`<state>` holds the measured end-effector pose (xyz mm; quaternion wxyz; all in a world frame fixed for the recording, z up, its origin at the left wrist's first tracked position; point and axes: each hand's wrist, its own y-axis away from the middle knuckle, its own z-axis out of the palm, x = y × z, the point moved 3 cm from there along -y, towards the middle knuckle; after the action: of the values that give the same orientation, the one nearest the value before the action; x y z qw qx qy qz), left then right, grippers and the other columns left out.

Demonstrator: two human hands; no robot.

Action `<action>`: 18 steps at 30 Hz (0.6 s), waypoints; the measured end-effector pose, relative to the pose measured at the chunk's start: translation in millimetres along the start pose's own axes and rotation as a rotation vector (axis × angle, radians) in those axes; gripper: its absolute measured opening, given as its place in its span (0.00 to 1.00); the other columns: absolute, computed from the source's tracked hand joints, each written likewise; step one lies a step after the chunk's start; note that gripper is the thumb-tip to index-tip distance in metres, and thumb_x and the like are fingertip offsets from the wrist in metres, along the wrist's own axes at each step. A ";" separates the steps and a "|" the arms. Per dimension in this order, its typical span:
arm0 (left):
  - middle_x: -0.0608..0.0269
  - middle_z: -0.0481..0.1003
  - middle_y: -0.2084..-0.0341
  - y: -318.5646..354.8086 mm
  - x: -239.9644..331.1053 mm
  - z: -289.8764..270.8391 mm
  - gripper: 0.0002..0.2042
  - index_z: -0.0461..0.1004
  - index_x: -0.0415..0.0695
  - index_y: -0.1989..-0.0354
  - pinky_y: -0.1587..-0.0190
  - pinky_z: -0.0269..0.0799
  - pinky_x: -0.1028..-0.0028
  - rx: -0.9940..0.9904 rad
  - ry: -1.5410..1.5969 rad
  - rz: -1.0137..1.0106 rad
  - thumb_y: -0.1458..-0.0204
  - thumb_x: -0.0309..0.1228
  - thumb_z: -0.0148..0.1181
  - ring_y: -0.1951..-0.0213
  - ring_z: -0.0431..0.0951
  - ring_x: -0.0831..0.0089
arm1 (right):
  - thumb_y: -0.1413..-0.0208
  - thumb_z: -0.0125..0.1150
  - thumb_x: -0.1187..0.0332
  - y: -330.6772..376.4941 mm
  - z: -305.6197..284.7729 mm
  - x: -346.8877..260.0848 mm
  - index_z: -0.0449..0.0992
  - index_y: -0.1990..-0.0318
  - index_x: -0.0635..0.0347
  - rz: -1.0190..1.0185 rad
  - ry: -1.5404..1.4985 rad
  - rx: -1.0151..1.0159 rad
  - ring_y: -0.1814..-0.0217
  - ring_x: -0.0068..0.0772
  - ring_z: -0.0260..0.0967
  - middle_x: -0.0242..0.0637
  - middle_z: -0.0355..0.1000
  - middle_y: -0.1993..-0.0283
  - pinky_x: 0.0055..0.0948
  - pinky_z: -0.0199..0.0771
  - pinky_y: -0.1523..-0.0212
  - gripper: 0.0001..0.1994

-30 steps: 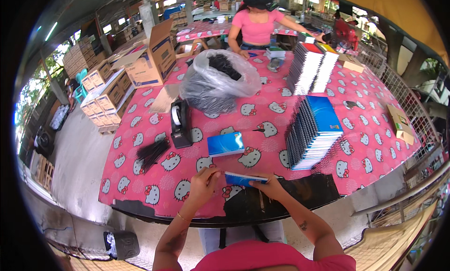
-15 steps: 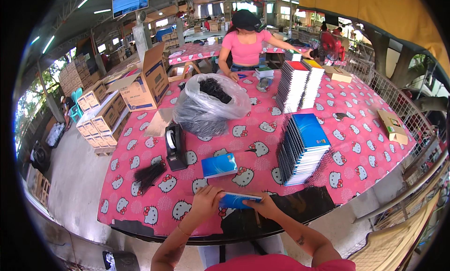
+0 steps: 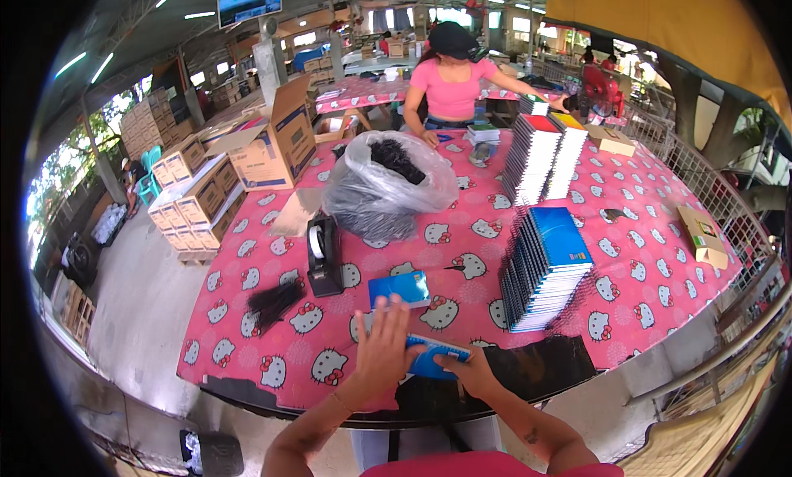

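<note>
My left hand point(image 3: 383, 351) and my right hand point(image 3: 466, 370) both hold a small blue notebook point(image 3: 431, 360) at the near edge of the pink patterned table point(image 3: 643, 271). The left hand lies over its left half with fingers spread; the right grips its lower right corner. Just beyond lies another blue notebook point(image 3: 399, 289), flat on the cloth. To the right stands a leaning stack of blue spiral notebooks point(image 3: 547, 266). A black tape dispenser point(image 3: 322, 256) sits to the left, with a bundle of black strips point(image 3: 274, 300) beside it.
A clear bag of black pieces point(image 3: 386, 186) sits mid-table. Two more tall notebook stacks point(image 3: 544, 153) stand at the far side, where a person in a pink top point(image 3: 452, 85) works. Cardboard boxes point(image 3: 266, 147) crowd the left; a small box point(image 3: 701, 233) lies at the right edge.
My head has tilted and the view has shifted a little. Both hands stay on the blue notebook; the left hand has slid further over it with fingers spread.
</note>
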<state>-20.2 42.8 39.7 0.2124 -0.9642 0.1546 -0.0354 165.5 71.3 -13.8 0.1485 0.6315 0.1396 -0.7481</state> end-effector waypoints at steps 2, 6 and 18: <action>0.42 0.58 0.30 8.5 8.3 9.0 0.38 0.58 0.35 0.31 0.31 0.42 0.39 -0.038 0.058 0.065 0.39 0.56 0.50 0.28 0.55 0.47 | 0.39 0.65 0.68 2.4 -7.8 -1.3 0.78 0.45 0.63 0.028 -0.078 0.044 0.61 0.16 0.68 0.26 0.76 0.60 0.21 0.70 0.59 0.16; 0.39 0.56 0.30 -8.6 2.0 -1.1 0.42 0.57 0.34 0.31 0.31 0.43 0.38 0.049 -0.024 0.062 0.44 0.57 0.54 0.28 0.52 0.44 | 0.39 0.65 0.68 4.0 -3.3 2.2 0.78 0.45 0.62 0.044 0.068 0.016 0.62 0.16 0.68 0.25 0.76 0.60 0.21 0.70 0.60 0.16; 0.37 0.58 0.32 29.5 29.0 26.7 0.45 0.58 0.32 0.33 0.31 0.46 0.39 -0.007 0.082 0.163 0.47 0.61 0.56 0.29 0.55 0.44 | 0.41 0.66 0.71 -0.3 -7.8 -1.7 0.80 0.49 0.63 0.113 -0.005 0.047 0.56 0.16 0.72 0.31 0.79 0.56 0.24 0.73 0.55 0.13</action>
<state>2.6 19.0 3.1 0.2049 -0.9468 0.2415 -0.0570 172.7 74.7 -13.4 0.1760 0.6400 0.0857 -0.7430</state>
